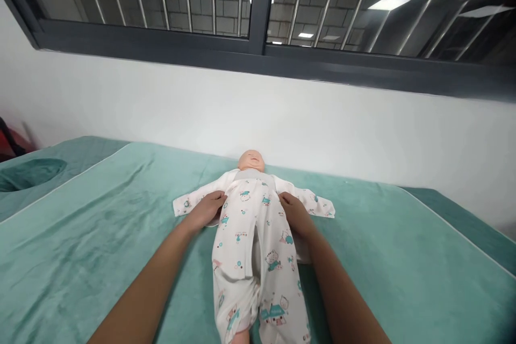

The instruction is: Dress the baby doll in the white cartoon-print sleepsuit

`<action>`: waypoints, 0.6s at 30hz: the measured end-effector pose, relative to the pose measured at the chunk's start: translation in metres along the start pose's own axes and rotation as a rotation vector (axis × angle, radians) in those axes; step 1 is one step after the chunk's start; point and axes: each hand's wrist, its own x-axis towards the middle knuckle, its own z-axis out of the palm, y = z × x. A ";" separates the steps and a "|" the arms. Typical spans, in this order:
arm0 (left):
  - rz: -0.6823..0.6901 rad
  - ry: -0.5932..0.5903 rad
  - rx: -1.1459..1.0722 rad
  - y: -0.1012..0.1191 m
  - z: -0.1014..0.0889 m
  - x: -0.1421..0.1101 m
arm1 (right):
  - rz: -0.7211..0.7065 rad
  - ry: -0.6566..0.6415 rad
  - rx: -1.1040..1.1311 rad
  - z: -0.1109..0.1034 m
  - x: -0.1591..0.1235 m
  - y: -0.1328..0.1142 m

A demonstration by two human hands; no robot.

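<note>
A baby doll (250, 161) lies on its back on a teal towel (100, 226), head toward the wall. It wears white printed pyjama trousers (258, 258) and a matching white top (310, 203) with sleeves spread flat to both sides. My left hand (207, 208) rests on the doll's left side at the waist of the trousers, fingers curled against the cloth. My right hand (296, 214) presses the other side of the waist, fingers bent onto the fabric. Whether either hand pinches the cloth is hidden.
The towel covers a padded bed (463, 220) set against a white wall (322, 123). A face hole (28, 173) shows in the bed at far left. A barred dark-framed window (258, 5) runs above. Something red (12, 142) lies at the left edge.
</note>
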 end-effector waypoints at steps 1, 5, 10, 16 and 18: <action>-0.026 -0.061 -0.051 0.001 -0.002 -0.002 | 0.010 -0.041 0.042 -0.003 -0.003 0.001; -0.062 -0.201 -0.120 0.003 -0.006 -0.006 | 0.104 -0.297 0.425 -0.012 -0.013 0.003; -0.032 -0.265 -0.176 0.001 -0.009 -0.009 | 0.223 -0.364 0.640 -0.017 -0.014 0.002; -0.023 -0.350 -0.319 -0.002 -0.014 -0.009 | 0.246 -0.380 0.733 -0.015 -0.010 0.006; -0.031 -0.357 -0.348 -0.005 -0.014 -0.008 | 0.227 -0.358 0.739 -0.014 -0.009 0.007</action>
